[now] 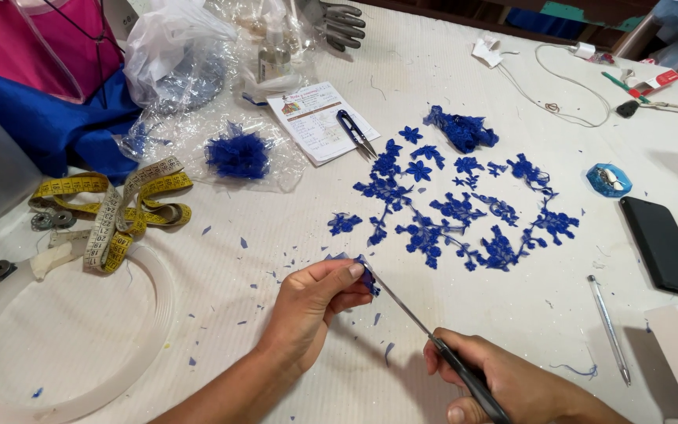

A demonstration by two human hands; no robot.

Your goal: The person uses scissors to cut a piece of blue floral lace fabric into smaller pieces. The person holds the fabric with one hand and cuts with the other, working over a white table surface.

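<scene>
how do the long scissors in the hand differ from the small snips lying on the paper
The long slim dark scissors are held in the right hand, blades at a blue lace scrap; the short black thread snips lie untouched on a printed paper sheet. Both are dark-handled cutters.

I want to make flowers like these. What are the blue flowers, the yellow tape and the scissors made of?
Blue flowers: seemingly lace or embroidered fabric, matte, with open, thready edges. Yellow tape: probably soft vinyl or coated cloth, since it curls limply in loops. Scissors: blades look like shiny grey metal; the dark handles in the right hand may be plastic, hard to tell.
</scene>
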